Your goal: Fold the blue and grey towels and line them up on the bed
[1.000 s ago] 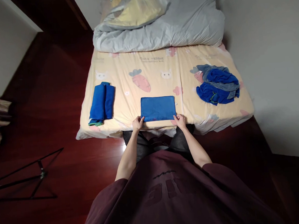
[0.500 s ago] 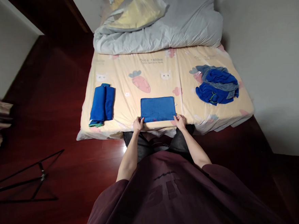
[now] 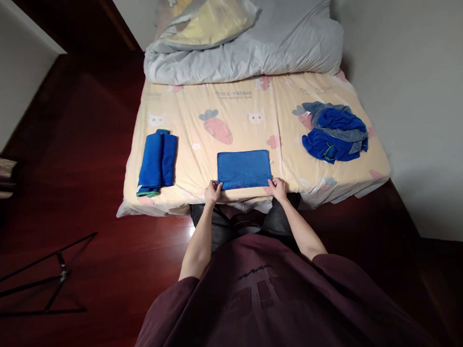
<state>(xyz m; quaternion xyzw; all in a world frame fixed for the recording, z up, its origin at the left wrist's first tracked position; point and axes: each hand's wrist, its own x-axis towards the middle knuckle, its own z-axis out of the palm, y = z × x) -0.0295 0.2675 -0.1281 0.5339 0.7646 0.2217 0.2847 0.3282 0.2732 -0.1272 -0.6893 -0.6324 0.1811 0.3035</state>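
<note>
Almost nothing moves since the earlier frame; only the view shifts slightly. One flat, rectangular blue cloth (image 3: 244,169) lies near the front edge of the bed with yellow printed sheet (image 3: 248,132), its two near corners pinched by the fingers of the left hand (image 3: 212,192) and the right hand (image 3: 279,188), probably to keep it straight. One folded blue fabric bundle (image 3: 150,160) lies left, one crumpled blue-grey fabric heap (image 3: 336,133) right; their cloths I cannot count.

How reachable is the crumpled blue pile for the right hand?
Probably yes: only patterned sheet lies between the right hand and that pile, though the hand pinches the flat blue cloth.
</note>
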